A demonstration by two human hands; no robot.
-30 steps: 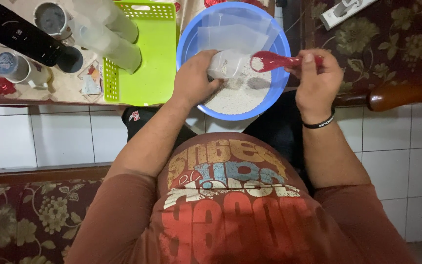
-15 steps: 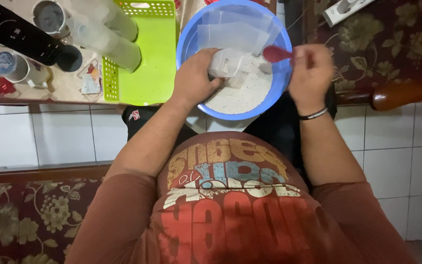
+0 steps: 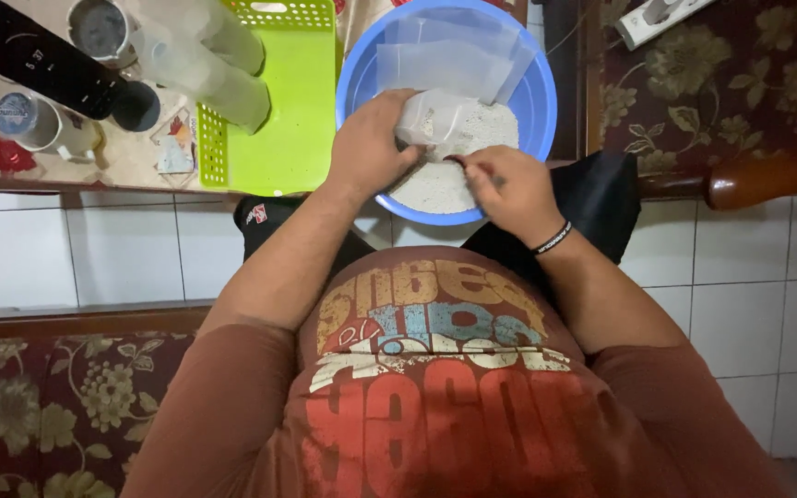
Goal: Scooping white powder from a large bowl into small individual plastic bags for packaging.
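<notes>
Plastic bag (image 3: pixel 435 120), small, clear and partly filled with white grain, sits over the blue basin (image 3: pixel 357 78), clasped at its mouth by the left hand (image 3: pixel 368 148). It looks soft, slippery and light (likely to sag if pinched low), so the rim is the best hold. Just beside it, the right hand (image 3: pixel 507 187) is clenched, contents hidden.

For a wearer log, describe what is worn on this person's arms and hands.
Both forearms are bare, as are the left hand and the right hand. The right wrist carries a thin black wristband with small light markings. Short rust-brown sleeves cover the upper arms; they belong to a T-shirt with a worn multicoloured print on the chest. No gloves, rings or watch can be seen.
</notes>
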